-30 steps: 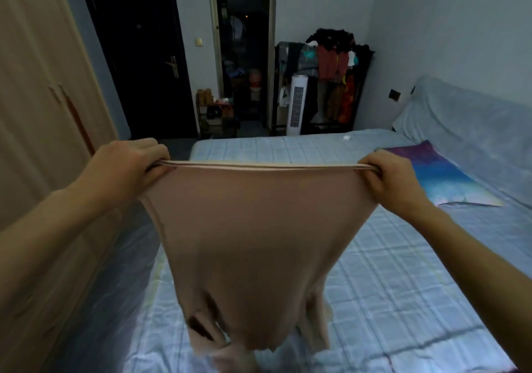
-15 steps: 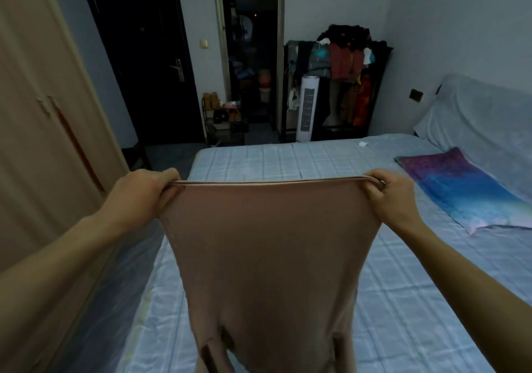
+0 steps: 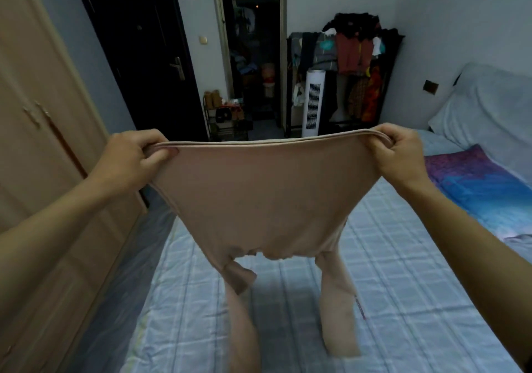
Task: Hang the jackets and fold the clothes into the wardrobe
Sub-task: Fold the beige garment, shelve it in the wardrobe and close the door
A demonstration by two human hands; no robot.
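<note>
Head view: our left hand [image 3: 129, 159] and right hand [image 3: 400, 154] each pinch a corner of the pink top [image 3: 259, 200], fingers [image 3: 162, 154] curled tight, holding it above the bed [image 3: 403, 286].

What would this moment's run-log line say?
pink garment: held spread above bed, sleeves hanging | left hand: grips its top edge | right hand: grips its top edge | fold: not started

Colourful pillow [image 3: 483, 188] lies on the checked bed [image 3: 403, 272], white tower fan [image 3: 314, 102] beyond

Matt pink knit cloth garment [image 3: 259, 200]; checked cotton-like bedsheet [image 3: 403, 286]; smooth wood-grain wardrobe [image 3: 43, 171].
</note>
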